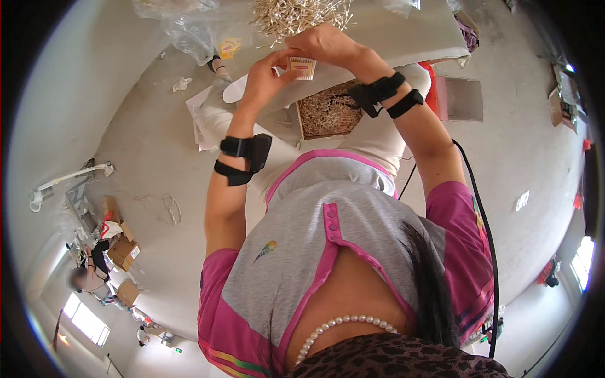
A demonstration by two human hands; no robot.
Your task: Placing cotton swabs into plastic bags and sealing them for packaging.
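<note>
The left hand (268, 77) was grasping a small clear pack of cotton swabs (302, 68) with a yellow and pink label, pinched at its left side between thumb and fingers, over the near edge of the surface (403, 38). The right hand (324, 45) was bent in just above the pack's top edge, fingers curled; whether they gripped anything could not be told. The loose swab pile (301, 16) lay just beyond the right hand, which was nearer to it than the left, its sticks pointing every way. The pack looked nearly square, showing no clear long axis.
</note>
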